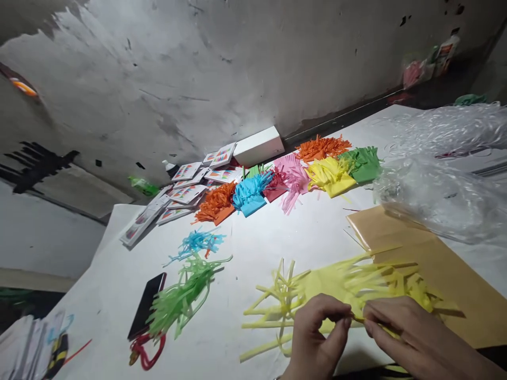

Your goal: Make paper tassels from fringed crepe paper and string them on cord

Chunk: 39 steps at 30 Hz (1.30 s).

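Yellow fringed tissue paper [327, 279] lies spread on the white table, its cut strips fanning out to the left and right. At its near edge my left hand [320, 330] is closed in a pinch, thumb against forefinger. My right hand [404, 324] pinches close beside it, fingers pressed together. A thin yellow paper strip [358, 319] runs between the two sets of fingertips, and both hands grip it. Whether that strip is still joined to the sheet I cannot tell. Part of the sheet is hidden behind my hands.
Green fringed paper [184, 295] lies partly over a phone [147, 305] at left, near a blue paper bunch [200, 241]. Several coloured fringed bundles [253, 192], printed packets [188, 192] and a white box [259, 146] line the back. Brown paper [431, 274] and clear plastic [439, 195] are at right.
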Available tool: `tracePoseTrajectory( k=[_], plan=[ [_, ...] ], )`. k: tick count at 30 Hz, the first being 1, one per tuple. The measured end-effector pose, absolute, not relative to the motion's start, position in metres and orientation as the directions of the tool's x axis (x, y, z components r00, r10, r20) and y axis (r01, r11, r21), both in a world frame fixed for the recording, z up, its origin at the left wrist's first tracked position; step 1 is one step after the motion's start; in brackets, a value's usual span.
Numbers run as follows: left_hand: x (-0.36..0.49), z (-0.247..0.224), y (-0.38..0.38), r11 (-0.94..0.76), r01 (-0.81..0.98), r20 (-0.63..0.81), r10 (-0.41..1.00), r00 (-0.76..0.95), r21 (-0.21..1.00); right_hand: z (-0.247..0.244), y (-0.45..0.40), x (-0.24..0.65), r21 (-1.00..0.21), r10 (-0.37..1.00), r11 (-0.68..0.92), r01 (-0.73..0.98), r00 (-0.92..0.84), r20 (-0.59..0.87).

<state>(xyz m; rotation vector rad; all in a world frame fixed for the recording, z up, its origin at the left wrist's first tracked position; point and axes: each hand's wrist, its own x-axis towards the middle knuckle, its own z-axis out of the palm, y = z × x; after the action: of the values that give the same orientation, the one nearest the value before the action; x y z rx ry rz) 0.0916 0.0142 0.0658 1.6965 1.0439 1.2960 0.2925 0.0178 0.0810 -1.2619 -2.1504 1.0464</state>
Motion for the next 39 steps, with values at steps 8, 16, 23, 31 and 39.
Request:
tracePoseTrajectory(
  k=[8, 16, 23, 31, 39],
  plan=[
    [0.086, 0.057, 0.008, -0.364, 0.119, 0.347, 0.927, 0.143, 0.924, 0.086, 0.017, 0.284, -0.833, 0.817, 0.257, 0.490, -0.570, -0.083],
    [0.082, 0.057, 0.006, -0.442, 0.197, 0.414, 0.895, 0.166, 0.875, 0.072, 0.012, 0.285, -0.775, 0.836, 0.323, 0.543, -0.548, -0.036],
    [0.080, 0.062, 0.008, -0.496, 0.279, 0.453, 0.867, 0.206, 0.822, 0.067, 0.014, 0.286, -0.788, 0.851, 0.347, 0.508, -0.525, 0.036],
    [0.078, 0.056, 0.008, -0.423, 0.308, 0.375, 0.904, 0.205, 0.852, 0.055, 0.011, 0.285, -0.689, 0.820, 0.499, 0.526, -0.544, 0.178],
    [0.078, 0.051, 0.004, -0.311, 0.264, 0.255, 0.940, 0.225, 0.913, 0.061, 0.018, 0.268, -0.429, 0.656, 0.755, 0.496, -0.542, 0.525]
  ],
)
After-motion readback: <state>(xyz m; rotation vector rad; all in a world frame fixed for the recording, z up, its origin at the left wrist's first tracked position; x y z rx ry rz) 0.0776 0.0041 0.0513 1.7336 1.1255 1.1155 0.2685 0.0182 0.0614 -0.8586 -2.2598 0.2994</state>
